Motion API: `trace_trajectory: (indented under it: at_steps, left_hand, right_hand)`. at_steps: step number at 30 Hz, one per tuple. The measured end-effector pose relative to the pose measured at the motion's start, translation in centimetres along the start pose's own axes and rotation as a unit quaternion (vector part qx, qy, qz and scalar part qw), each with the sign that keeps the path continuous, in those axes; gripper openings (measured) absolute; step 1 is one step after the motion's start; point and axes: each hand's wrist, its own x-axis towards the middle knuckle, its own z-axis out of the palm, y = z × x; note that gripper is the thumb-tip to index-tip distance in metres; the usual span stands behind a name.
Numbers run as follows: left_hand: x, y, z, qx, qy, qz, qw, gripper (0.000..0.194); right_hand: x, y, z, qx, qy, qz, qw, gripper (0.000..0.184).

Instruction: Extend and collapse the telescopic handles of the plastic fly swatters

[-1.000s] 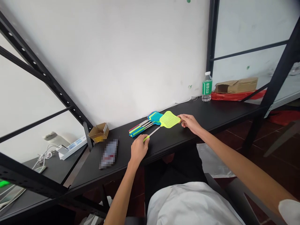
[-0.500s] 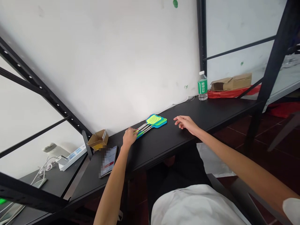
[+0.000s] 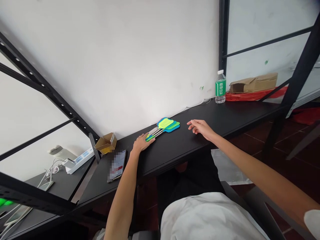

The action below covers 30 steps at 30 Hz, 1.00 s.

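Observation:
A stack of fly swatters lies on the black tabletop, with yellow, green and blue mesh heads overlapping toward the right. Their thin metal rods run left to coloured handles. My left hand is at the handle ends, thumb spread from the fingers, touching them without wrapping round. Part of the handles is hidden beneath it. Right of the swatter heads hovers my right hand, fingers loosely bent and apart, with nothing in it.
A small open cardboard box and a phone are left on the table. A water bottle and a brown carton on red plastic stand at right. Black metal posts frame both sides; a white wall backs the table.
My left hand has loosened from the swatter handles, its thumb now stretched out. My right hand stays beside the heads. The view has shifted slightly.

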Motion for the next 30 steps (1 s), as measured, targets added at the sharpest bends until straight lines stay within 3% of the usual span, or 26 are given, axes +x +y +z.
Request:
trace_trajectory:
  at_steps: [13,23,30]
  left_hand:
    - [-1.9,1.9,-0.1,0.025,-0.001,-0.026,0.999,0.082]
    - [-6.8,8.5,-0.9,0.056,0.002,-0.101,0.993,0.095]
    - [-11.0,12.8,-2.6,0.036,-0.01,-0.05,0.998,0.095]
  right_hand:
    - [0.3,0.6,-0.2,-0.033,-0.022,-0.009,0.999,0.05]
    - [0.1,0.4,-0.2,-0.055,-0.033,-0.016,0.998,0.046]
    - [0.2,0.5,0.0,-0.094,-0.046,-0.025,0.994,0.039]
